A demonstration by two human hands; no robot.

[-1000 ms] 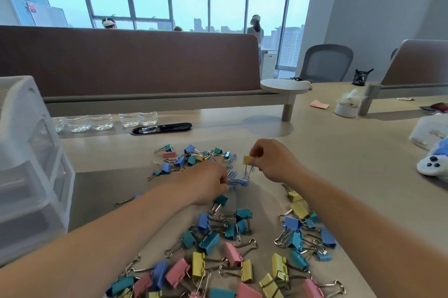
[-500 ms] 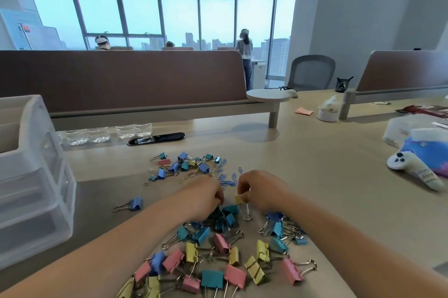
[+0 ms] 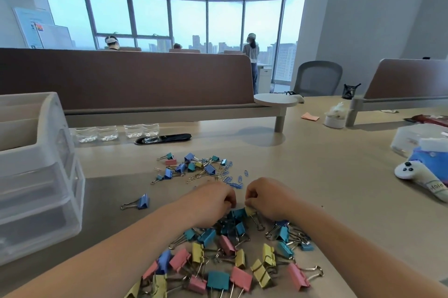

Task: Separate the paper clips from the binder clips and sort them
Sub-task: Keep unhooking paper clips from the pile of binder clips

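Soft daylight from rear windows [image 3: 150, 18]; wide-angle edge bending; slight overall softness.

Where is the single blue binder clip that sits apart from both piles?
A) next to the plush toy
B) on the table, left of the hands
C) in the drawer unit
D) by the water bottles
B: the blue binder clip lies alone on the table, left of the left hand, between it and the drawer unit.

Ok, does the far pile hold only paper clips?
No, several binder clips lie mixed in among the blue paper clips there.
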